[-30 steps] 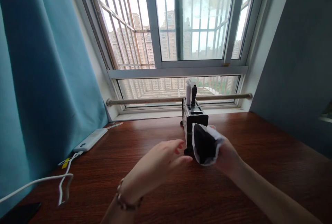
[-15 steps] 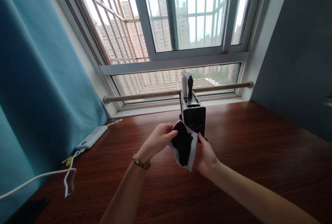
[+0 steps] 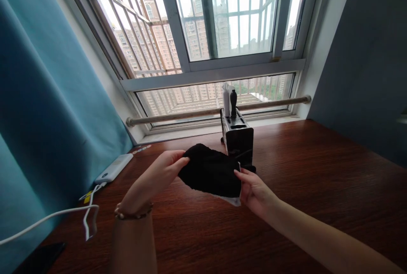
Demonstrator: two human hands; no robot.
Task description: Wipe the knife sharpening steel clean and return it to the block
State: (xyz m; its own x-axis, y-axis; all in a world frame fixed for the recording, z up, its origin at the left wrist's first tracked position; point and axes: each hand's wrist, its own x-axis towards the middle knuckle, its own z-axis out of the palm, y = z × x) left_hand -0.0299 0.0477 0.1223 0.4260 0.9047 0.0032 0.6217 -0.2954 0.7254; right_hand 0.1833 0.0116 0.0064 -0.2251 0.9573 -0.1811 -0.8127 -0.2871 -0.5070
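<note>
Between my hands a black piece of soft sheet material (image 3: 213, 170), perhaps cloth, is stretched out sideways above the table. A strip of white layer shows under its lower right edge; its exact kind is unclear. My left hand (image 3: 162, 170), with a beaded bracelet on the wrist, pinches the left end between thumb and fingers. At the right end, the thumb and fingers of my right hand (image 3: 254, 187) grip the black piece and its white layer. Just behind the sheet stands a black knife block (image 3: 241, 142), with a dark handle and a pale handle upright in it.
A brown wooden table (image 3: 295, 206) spreads under my hands. To the left lie a white power bank (image 3: 114, 167), a white cable (image 3: 60, 213) and a dark flat object (image 3: 47, 259). A blue curtain (image 3: 63, 109) hangs there. A barred window with a rail (image 3: 178, 117) is behind.
My left hand has moved left and pulled the black piece out wide. Before, it was bunched with white edges showing on both sides. My right hand still holds its end.
</note>
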